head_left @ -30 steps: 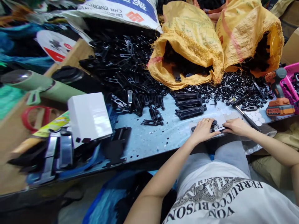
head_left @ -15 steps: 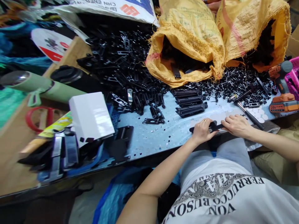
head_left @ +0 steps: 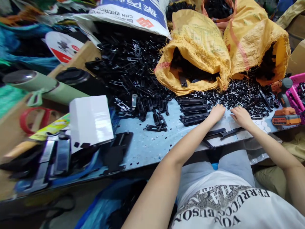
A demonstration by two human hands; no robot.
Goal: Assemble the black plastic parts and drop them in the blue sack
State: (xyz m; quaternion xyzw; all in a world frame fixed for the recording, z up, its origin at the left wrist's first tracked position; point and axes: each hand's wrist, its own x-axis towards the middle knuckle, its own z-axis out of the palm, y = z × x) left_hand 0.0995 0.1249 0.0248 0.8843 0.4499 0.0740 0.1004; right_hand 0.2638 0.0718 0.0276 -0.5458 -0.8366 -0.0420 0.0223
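My left hand (head_left: 216, 113) reaches forward with its fingers curled down at the near edge of a heap of small black parts with metal pins (head_left: 240, 90). What its fingertips pinch is hidden. Beside it my right hand (head_left: 242, 116) lies with fingers stretched toward the same heap, holding nothing. Two long black plastic pieces (head_left: 222, 132) lie loose on the blue table (head_left: 154, 143) just under my wrists. Left of my left hand sits a stack of three similar long black pieces (head_left: 192, 110).
Two open yellow sacks (head_left: 200, 47) of black parts stand behind the heap, beside a white printed sack (head_left: 135, 12). A large pile of black clips (head_left: 131, 73) fills the middle. An orange cordless drill (head_left: 284, 103), pink basket (head_left: 297, 86), white box (head_left: 90, 122) and green tube (head_left: 40, 84) are around.
Both hands let go of the long black piece at the table's near edge and moved forward to the heap of small pinned parts. The piece now lies loose on the table.
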